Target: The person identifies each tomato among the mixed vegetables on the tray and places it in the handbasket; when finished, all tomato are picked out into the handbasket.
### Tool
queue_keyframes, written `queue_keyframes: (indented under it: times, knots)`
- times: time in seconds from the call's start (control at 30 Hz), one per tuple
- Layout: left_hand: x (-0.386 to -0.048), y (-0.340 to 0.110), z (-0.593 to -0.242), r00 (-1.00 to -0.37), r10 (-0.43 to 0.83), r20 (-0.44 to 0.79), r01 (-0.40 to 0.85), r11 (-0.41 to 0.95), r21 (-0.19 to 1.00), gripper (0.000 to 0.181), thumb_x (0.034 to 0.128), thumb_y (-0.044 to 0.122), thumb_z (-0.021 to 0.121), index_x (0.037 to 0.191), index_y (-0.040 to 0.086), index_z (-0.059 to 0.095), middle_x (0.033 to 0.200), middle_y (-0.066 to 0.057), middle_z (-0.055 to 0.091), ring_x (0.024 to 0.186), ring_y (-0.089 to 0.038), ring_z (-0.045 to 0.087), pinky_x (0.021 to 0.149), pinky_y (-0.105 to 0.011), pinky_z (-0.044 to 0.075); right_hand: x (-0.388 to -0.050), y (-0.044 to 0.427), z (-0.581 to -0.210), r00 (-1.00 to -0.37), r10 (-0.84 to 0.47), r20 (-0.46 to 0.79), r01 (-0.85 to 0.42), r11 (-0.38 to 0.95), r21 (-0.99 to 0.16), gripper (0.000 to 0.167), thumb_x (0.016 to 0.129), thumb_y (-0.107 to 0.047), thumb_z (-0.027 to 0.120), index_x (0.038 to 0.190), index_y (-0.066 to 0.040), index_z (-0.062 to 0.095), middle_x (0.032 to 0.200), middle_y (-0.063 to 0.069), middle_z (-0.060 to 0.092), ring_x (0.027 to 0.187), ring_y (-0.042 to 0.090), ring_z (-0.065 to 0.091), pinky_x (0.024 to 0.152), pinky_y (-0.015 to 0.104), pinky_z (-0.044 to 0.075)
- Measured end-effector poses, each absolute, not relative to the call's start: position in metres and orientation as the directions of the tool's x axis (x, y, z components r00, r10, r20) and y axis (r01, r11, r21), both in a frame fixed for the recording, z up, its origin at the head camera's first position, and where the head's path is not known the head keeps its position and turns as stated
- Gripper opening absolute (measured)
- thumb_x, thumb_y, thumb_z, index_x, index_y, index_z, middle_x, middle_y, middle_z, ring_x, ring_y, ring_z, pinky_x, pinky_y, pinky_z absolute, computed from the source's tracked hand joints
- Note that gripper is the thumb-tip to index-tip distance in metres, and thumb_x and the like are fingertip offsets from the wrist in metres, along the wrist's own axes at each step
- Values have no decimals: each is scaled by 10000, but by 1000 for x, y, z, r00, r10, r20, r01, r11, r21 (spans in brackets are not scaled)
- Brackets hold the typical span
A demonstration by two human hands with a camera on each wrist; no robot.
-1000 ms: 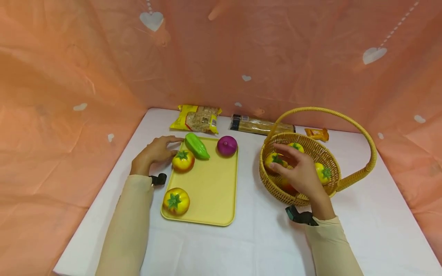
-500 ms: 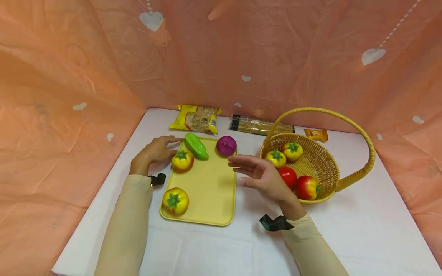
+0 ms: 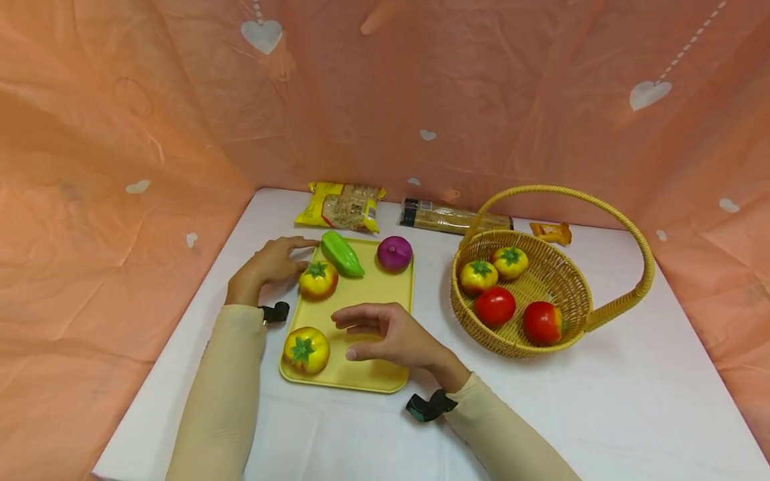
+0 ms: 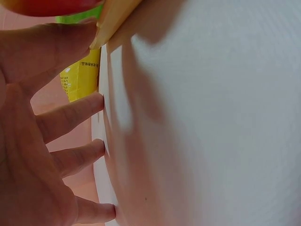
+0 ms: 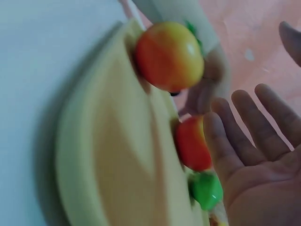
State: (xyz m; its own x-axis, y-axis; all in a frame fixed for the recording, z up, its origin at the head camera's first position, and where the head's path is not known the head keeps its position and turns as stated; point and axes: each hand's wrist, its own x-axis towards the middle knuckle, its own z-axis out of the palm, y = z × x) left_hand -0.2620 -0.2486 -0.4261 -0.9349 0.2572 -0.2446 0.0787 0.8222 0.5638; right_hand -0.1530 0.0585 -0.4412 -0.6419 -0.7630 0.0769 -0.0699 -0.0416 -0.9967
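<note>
My left hand [image 3: 273, 262] rests at the left edge of a yellow tray [image 3: 374, 288]. In the left wrist view its thumb [image 4: 56, 44] touches the tray's rim, and its spread fingers [image 4: 70, 117] meet the white tabletop. Over the tray's lower half hovers my right hand [image 3: 391, 337], holding nothing, fingers extended. A yellow-red toy tomato [image 3: 307, 351] sits in the near-left corner, just left of the right fingertips. Another toy tomato [image 3: 319, 280] lies by the left hand, beside a green pepper-like toy vegetable [image 3: 341, 254]. A purple onion [image 3: 394, 254] occupies the far-right corner.
To the right stands a wicker basket [image 3: 577, 280] with a tall arched handle [image 3: 646, 267], containing several red and yellow toy fruits. Along the back lie a yellow food bag [image 3: 343, 207], a pack of noodle-like sticks [image 3: 457, 218] and an orange packet [image 3: 551, 233].
My right hand has left the basket and swung left to above the tray, empty throughout. The red fruit at the basket's near side has rolled slightly. My left hand stays put.
</note>
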Motion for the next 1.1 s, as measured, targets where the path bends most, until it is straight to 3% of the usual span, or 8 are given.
queue_keyframes:
  times: [0.2,0.47,0.67,1.1]
  knots:
    - [-262,-248,-425,-932,266,-245,87,823,562,560,1077,218,635,1629,193,548,1728,-201,429,1619,-525,297,1285,-775,217,-149,40,-448,-656,-752,62,-141,41,-989,559,936,-35,850,1463,-7,667,1473,203,687,1380,342,671,1200,455,524]
    - [-260,-249,-425,-934,282,-219,112,814,569,561,1067,193,642,1622,186,558,1711,-208,454,1612,-528,308,1283,-768,234,-147,18,-459,-664,-744,77,-269,141,-953,554,908,-112,907,1428,-120,715,1439,7,731,1278,44,685,1155,329,552]
    - [-261,-249,-426,-933,287,-216,120,816,565,556,1071,182,640,1621,184,559,1710,-209,455,1609,-538,306,1276,-781,231,-144,5,-460,-666,-744,56,-307,205,-929,615,906,-132,915,1473,-132,678,1460,5,707,1265,23,668,1121,243,550]
    - [-261,-250,-426,-933,294,-207,132,817,562,560,1061,166,621,1617,183,563,1701,-238,453,1600,-536,327,1281,-768,243,-146,13,-453,-669,-741,53,-330,232,-915,465,959,-84,843,1404,-136,719,1392,-19,733,1209,10,668,1094,221,558]
